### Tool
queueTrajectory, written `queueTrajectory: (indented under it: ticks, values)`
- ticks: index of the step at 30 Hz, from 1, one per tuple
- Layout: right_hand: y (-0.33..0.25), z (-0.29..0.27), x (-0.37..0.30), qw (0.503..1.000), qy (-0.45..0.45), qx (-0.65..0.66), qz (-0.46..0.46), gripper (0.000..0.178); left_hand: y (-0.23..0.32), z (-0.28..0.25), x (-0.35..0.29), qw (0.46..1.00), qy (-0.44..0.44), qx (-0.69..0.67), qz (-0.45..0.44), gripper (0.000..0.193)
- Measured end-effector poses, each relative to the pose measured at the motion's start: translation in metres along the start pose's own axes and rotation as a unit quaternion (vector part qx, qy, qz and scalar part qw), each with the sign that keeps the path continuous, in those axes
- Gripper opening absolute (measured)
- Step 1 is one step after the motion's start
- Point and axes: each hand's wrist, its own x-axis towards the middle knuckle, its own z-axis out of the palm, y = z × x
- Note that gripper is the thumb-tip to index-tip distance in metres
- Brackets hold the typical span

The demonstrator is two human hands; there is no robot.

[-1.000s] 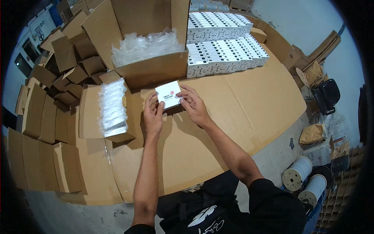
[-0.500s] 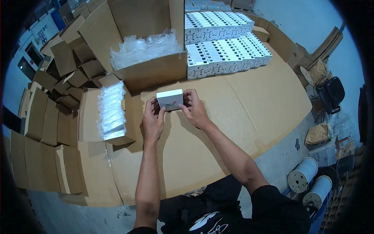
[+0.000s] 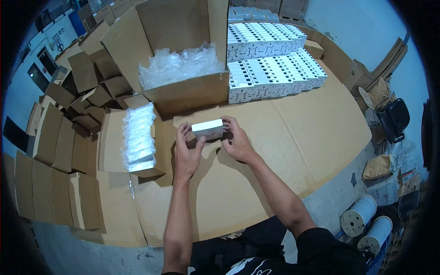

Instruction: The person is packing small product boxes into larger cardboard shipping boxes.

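1. Brown cardboard covers the worktable [image 3: 298, 137], which fills the middle of the frame; pale walls show at the upper left and upper right, and cable spools [image 3: 360, 216] lie at the lower right.
2. Near the centre of the frame is a small white box [image 3: 208, 129], tipped so that a narrow side faces up and a broad face leans toward the wearer.
3. Its left edge and lower front are gripped by the left hand [image 3: 187, 155], thumb in front and fingers at the side. Fingers of the right hand [image 3: 240, 143] curl at the right edge — whether its thumb presses the box, I cannot tell.
4. Judging by looks, the box is light, fairly stiff card, smooth enough to slide a little; corners could dent. Opposite narrow edges seem the best hold, with gentle pressure rather than a squeeze on the broad faces.
5. At upper centre-left, a large open carton [image 3: 188, 97] holds a crumpled heap of clear plastic [image 3: 181, 68].
6. Left of the hands, a smaller open carton [image 3: 111, 140] holds a row of plastic-wrapped packets [image 3: 139, 137] — soft and slippery outside, I would guess.
7. White boxes [image 3: 275, 75] stand in tight rows at the upper right of centre.
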Motion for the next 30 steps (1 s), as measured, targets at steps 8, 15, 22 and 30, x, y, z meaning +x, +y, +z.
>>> queueTrajectory:
  ticks: [8,15,22,30]
  values:
    - [0.033,-0.001,0.004,0.986,0.076,0.147,0.035,0.056,0.044,-0.016,0.027,0.978,0.125,0.095,0.139,0.026]
    - [0.032,-0.003,0.003,0.972,0.107,0.204,0.054,0.044,0.078,-0.052,0.175,0.925,0.078,0.277,0.248,0.018]
    - [0.028,0.001,0.001,0.969,0.126,0.203,0.063,0.035,0.067,-0.052,0.284,0.895,-0.153,0.343,0.24,0.035]
    - [0.017,0.002,-0.001,0.974,0.156,0.147,0.08,0.026,0.037,-0.012,0.33,0.869,-0.279,0.375,0.166,0.045]
